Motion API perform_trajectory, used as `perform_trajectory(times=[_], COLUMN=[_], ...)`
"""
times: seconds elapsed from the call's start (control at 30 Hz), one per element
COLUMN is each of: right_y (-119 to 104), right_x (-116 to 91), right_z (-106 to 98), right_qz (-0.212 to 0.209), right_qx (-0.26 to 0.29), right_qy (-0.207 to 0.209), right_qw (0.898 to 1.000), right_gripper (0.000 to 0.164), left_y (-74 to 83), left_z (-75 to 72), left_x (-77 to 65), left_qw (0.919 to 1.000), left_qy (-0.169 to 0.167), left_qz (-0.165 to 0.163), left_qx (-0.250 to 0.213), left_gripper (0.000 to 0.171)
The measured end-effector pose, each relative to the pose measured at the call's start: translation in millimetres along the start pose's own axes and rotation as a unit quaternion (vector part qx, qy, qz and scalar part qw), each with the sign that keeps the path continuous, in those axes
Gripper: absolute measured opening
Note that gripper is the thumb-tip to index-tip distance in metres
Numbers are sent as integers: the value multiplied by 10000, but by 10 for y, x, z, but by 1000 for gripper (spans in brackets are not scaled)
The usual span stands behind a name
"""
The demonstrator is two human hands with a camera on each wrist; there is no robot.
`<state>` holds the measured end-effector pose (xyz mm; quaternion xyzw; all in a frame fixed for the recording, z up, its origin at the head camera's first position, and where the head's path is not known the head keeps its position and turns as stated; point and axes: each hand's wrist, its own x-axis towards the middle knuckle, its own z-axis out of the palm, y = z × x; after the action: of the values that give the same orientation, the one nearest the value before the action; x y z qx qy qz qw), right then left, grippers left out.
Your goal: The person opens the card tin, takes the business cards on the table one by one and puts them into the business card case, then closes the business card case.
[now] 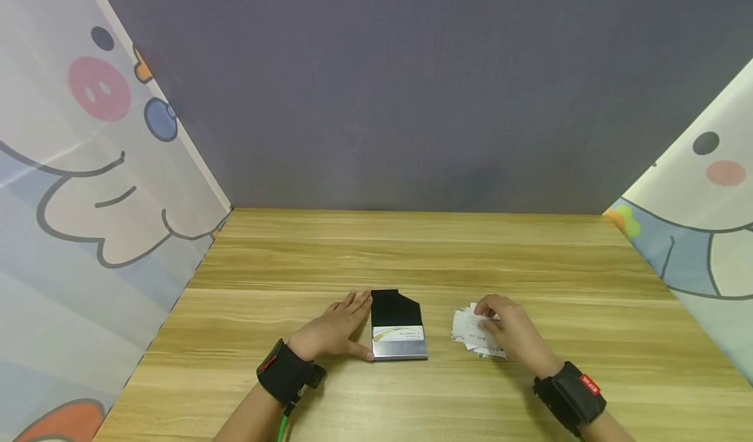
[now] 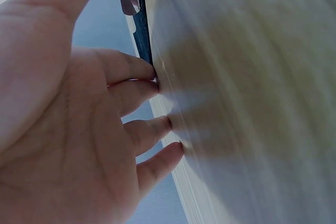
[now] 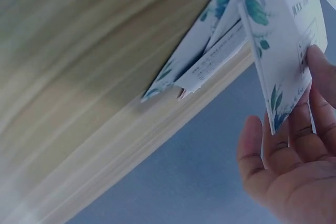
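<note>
Wood grain in pale yellow and brown runs across the surface [image 1: 282, 246], backed by a plain dark grey panel [image 1: 412, 89] and flanked left and right by cartoon-printed panels.

The right hand [image 1: 510, 327] pinches a white card [image 3: 286, 40], thumb on its printed face and fingers behind it; whether it is one card or several held together, I cannot tell. The right wrist view shows this card tilted up, with blue-green leaves along its edge and a few lines of dark print. Just beside it, more white cards [image 3: 194, 59] lie loosely overlapped on the surface, their corners fanned at different angles. A black band [image 1: 570, 393] with a red tag wraps the right wrist.

Well to the left, the left hand [image 1: 335, 329] rests with its fingers extended and spread, thumb and index fingertip right at the left edge of a card case [image 1: 400, 350]. This case lies open on the surface between the two hands, its black lid [image 1: 393, 310] folded back away from the person and its silvery front pocket nearer. Another white card [image 1: 400, 333] with a yellow curved stripe stands partly out of the pocket. The left wrist wears a black band too, with a green cable [image 1: 283, 427] below it.
</note>
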<state>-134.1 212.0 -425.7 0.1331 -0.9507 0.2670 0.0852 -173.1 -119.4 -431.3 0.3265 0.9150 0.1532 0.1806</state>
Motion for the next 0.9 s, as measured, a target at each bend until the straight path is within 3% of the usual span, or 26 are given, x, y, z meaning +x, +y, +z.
perform_trajectory(times=[0.17,0.9], right_y=[16,6], right_x=[2,38], right_z=[-18,-55], right_qz=[162,-114], right_qx=[207,238], right_qy=[-98,351], right_qw=[9996,9990], right_gripper=[19,19], left_y=[10,12], left_z=[-6,-9], left_x=[-4,-8], left_qw=[10000,10000], left_qy=[-9,11], left_qz=[-8,11], left_qx=[17,86], left_gripper=[101,101])
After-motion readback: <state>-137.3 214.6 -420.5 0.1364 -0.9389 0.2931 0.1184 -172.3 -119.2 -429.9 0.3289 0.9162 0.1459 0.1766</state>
